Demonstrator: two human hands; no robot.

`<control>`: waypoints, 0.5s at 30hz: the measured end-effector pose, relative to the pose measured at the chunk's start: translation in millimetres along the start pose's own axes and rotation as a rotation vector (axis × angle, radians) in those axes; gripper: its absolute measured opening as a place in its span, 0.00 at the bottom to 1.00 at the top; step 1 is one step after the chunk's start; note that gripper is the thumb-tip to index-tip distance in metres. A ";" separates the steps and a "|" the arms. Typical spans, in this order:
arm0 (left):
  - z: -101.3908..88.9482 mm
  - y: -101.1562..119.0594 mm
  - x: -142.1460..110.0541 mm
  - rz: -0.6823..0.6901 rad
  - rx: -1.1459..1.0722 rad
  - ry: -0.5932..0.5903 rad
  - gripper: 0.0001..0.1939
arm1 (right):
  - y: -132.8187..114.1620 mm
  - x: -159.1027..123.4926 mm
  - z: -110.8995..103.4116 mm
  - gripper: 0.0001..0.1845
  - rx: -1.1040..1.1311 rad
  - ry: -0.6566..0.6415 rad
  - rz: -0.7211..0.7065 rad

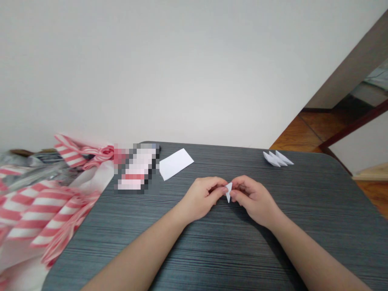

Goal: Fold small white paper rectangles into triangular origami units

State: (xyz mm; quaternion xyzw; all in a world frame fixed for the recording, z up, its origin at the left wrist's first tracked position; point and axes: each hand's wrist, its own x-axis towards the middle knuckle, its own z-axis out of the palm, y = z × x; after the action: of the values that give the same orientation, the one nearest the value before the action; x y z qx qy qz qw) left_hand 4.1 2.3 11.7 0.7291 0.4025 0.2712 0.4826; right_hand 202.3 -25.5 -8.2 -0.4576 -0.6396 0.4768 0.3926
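Dark grey streaked tabletop [242, 258] runs out beneath my arms. My left hand [201, 198] and right hand [253, 201] come together near the middle, pinching a small folded white paper triangle [228, 191] between them, and my fingers hide most of its folds. Farther left lies a white paper rectangle [176, 164], just beside a pixelated object [136, 166] I can't make out. Far right sit overlapping folded paper pieces [277, 159]. Red-and-white striped material [36, 210] spills past the table's left edge, cut off by the frame.

White paper [228, 191] on a grey-streaked table [224, 250] beside pink-striped material [39, 214].
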 end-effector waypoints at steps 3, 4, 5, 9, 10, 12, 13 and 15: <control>-0.6 -1.7 -0.3 0.058 0.042 -0.018 0.12 | 0.5 0.5 0.0 0.06 0.016 0.016 -0.010; -0.7 -2.4 -0.4 0.066 0.049 -0.019 0.12 | 0.6 0.7 0.0 0.06 0.017 0.015 -0.009; -0.7 -3.0 -0.5 0.070 0.056 -0.018 0.12 | 0.4 0.8 0.1 0.06 0.017 0.012 -0.009; -0.5 -4.1 -0.8 0.065 0.062 -0.011 0.12 | -1.8 1.1 0.1 0.05 -0.001 0.002 -0.011; -0.4 -4.1 -0.8 0.063 0.062 -0.015 0.12 | -2.5 1.1 0.0 0.05 -0.013 0.003 -0.015; -0.2 -4.0 -0.9 0.058 0.061 -0.012 0.12 | -3.4 1.0 -0.2 0.05 -0.048 0.002 -0.026; -0.1 -3.9 -0.9 0.055 0.060 -0.006 0.12 | -3.6 1.0 -0.3 0.04 -0.069 0.002 -0.033; 0.3 -3.9 -1.1 0.049 0.057 0.007 0.12 | -3.7 1.0 -0.4 0.04 -0.107 0.001 -0.044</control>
State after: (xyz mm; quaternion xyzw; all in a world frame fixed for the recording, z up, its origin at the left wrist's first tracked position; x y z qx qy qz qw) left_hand 2.6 2.1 7.9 0.7512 0.3939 0.2738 0.4535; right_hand 201.7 -24.9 -4.5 -0.4640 -0.6738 0.4332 0.3782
